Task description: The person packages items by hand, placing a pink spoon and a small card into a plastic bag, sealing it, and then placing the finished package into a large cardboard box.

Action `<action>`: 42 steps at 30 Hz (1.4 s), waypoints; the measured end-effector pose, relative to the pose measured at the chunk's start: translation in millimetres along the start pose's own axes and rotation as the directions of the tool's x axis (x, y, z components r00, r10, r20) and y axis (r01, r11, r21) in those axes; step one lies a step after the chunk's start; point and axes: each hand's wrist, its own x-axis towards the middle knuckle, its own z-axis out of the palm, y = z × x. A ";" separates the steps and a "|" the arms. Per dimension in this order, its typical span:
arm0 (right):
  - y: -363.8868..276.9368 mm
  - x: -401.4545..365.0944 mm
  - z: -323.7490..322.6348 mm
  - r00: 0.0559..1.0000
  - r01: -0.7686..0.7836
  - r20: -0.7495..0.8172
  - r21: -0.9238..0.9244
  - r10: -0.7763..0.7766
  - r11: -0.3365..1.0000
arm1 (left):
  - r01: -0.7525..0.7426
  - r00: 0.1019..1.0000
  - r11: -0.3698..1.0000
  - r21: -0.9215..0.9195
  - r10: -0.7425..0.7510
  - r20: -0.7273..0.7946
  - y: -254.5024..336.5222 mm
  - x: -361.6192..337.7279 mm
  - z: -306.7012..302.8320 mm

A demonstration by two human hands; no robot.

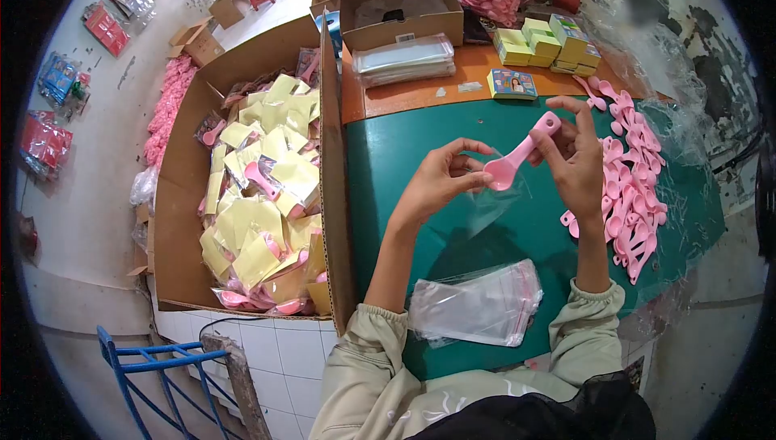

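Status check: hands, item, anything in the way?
Right hand pinching pink spoon by its handle. Left hand pinching clear bag at the spoon's bowl. Nothing blocking; loose spoon pile at right.

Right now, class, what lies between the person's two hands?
A pink spoon, bowl by the left hand, handle in the right hand, in the head view.

A large brown cardboard box [182, 222] stood just left of the green tabletop [388, 157], filled with yellow-carded packets of pink plastic spoons [259, 222]. At the far end, a smaller open cardboard box [400, 24] sat near a cluster of small yellow boxes [550, 40]. A blue metal frame [153, 367] stood on the floor below, and red packets [44, 145] lay well apart to the left.
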 end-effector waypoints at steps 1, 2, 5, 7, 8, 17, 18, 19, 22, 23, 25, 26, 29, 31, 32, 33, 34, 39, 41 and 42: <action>1.3 -0.8 0.7 0.999 -0.011 0.033 0.004 0.010 1.000 | 0.001 1.000 1.000 -0.008 -0.001 -0.007 -0.5 -0.1 1.5; 3.9 -1.6 1.8 0.998 -0.020 0.066 0.008 0.020 1.000 | -0.038 0.999 0.999 -0.022 0.038 -0.004 -2.5 0.2 2.6; 13.2 -3.4 6.8 0.989 0.032 0.145 -0.056 -0.023 0.998 | -0.112 0.994 0.992 -0.058 0.112 -0.012 -4.6 0.5 6.2; 16.1 -4.3 7.9 0.989 0.025 0.147 -0.075 -0.013 0.997 | -0.101 0.994 0.992 -0.079 0.097 -0.048 0.7 -1.8 9.7; 16.9 -4.2 7.8 0.994 0.015 0.113 -0.068 -0.007 0.998 | -0.063 0.998 0.998 -0.024 0.063 -0.031 -2.3 -2.0 7.1; 38.3 0.4 12.6 0.817 0.493 0.460 -0.245 -0.347 0.835 | -0.006 0.998 1.000 -0.011 0.006 -0.057 -18.2 3.1 -5.8; 44.3 6.6 13.5 0.808 0.447 0.489 -0.146 -0.329 0.883 | -0.032 0.995 0.999 -0.014 0.030 -0.096 -19.1 2.8 -6.5; 49.8 13.4 14.5 0.795 0.392 0.519 -0.044 -0.314 0.919 | -0.056 0.989 0.998 -0.015 0.054 -0.137 -18.2 2.5 -8.7; 75.3 65.7 5.5 0.881 0.110 0.445 0.144 -0.163 0.983 | -0.022 0.983 0.993 -0.120 0.000 -0.182 -8.5 -0.7 -13.8; 95.1 90.6 -4.2 0.931 -0.023 0.366 0.024 0.012 0.999 | -0.020 0.982 0.994 -0.103 0.001 -0.187 -8.1 -0.9 -14.8; 150.6 136.8 -16.5 0.998 0.031 0.069 -0.497 0.004 0.867 | -0.019 0.981 0.998 -0.068 0.006 -0.196 -7.8 -0.9 -16.5; 180.5 155.5 -25.2 0.991 -0.115 -0.016 -0.633 0.135 0.765 | -0.023 0.981 0.998 -0.054 0.012 -0.192 -7.9 -1.2 -16.5; 253.7 166.1 -35.5 0.984 -0.177 -0.140 -0.843 0.110 0.508 | -0.042 0.983 0.999 -0.029 0.036 -0.178 -5.0 -2.2 -17.5; 253.6 150.4 -25.6 0.946 -0.125 -0.267 -0.824 -0.184 0.552 | -0.053 0.985 0.997 -0.052 0.044 -0.169 -3.5 -4.1 -17.0; 243.7 151.8 -24.0 0.938 -0.084 -0.242 -0.853 -0.248 0.515 | -0.051 0.984 0.998 -0.046 0.042 -0.172 -2.5 -4.0 -17.3; 238.5 151.3 -24.0 0.928 -0.047 -0.214 -0.880 -0.306 0.473 | -0.043 0.984 0.998 -0.041 0.035 -0.173 -1.8 -4.0 -17.3; 233.6 148.7 -25.3 0.914 -0.016 -0.187 -0.903 -0.360 0.430 | -0.032 0.985 0.999 -0.034 0.026 -0.172 -2.2 -4.8 -17.5; 164.1 128.9 -41.1 0.994 0.072 0.008 -0.816 -0.113 0.573 | -0.009 0.997 0.998 0.060 0.014 -0.078 -3.9 -4.1 -16.8; 125.6 99.4 -41.5 1.000 -0.001 0.018 -0.625 0.016 0.780 | 0.008 0.997 0.997 0.075 -0.003 -0.074 -6.7 -4.2 -14.9; 110.5 85.1 -43.9 0.994 -0.093 0.014 -0.431 0.110 0.897 | 0.017 0.997 0.996 0.086 -0.011 -0.072 -7.5 -3.6 -14.4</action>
